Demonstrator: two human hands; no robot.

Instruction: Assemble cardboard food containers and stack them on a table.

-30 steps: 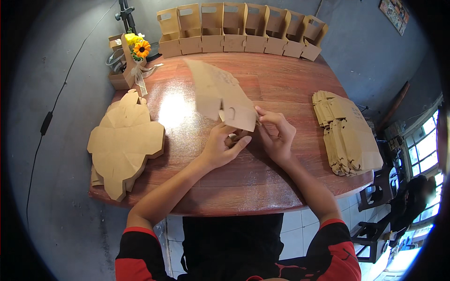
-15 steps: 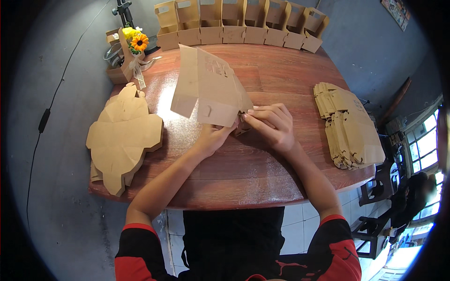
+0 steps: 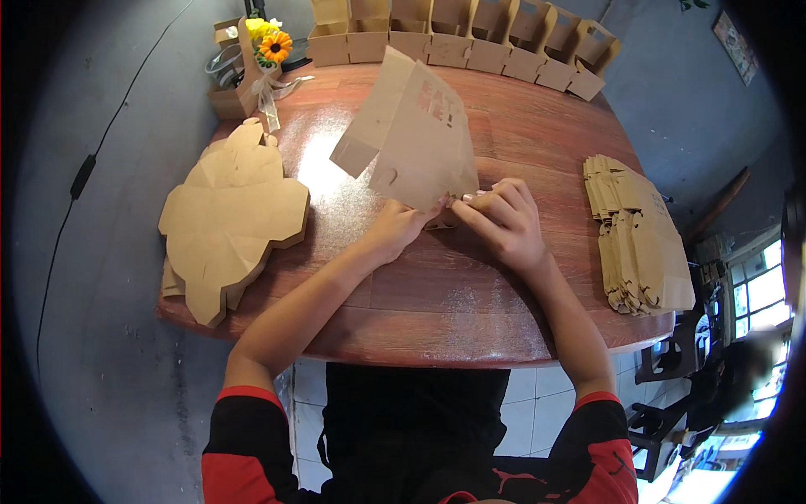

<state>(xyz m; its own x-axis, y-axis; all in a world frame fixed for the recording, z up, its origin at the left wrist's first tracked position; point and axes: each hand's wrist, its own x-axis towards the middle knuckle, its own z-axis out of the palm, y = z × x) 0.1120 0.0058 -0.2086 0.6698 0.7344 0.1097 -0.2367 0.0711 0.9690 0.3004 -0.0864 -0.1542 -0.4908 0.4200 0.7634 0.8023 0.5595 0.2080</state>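
A brown cardboard box [image 3: 424,139], partly folded and with reddish print on one face, tilts above the middle of the table. At its lower corner, my left hand [image 3: 393,232] grips the edge, thumb and fingers closed on the cardboard. My right hand [image 3: 510,225] has its fingers curled and its fingertips pinching at that same corner, close to my left fingertips. A small folded part of the box shows beneath the hands. Exactly which flap lies between the fingers is hidden.
Flat die-cut cardboard sheets [image 3: 231,223] are stacked at the left. A pile of folded-flat cardboard boxes [image 3: 651,239] lies at the right. Several assembled boxes [image 3: 449,49] line the far edge. Flowers [image 3: 274,46] stand in a carrier [image 3: 235,102] at the far left. A person [image 3: 726,378] sits beyond, at right.
The box has tipped so that its printed face shows more, and my hands have shifted with it while keeping their grip. The whole view has moved a little.
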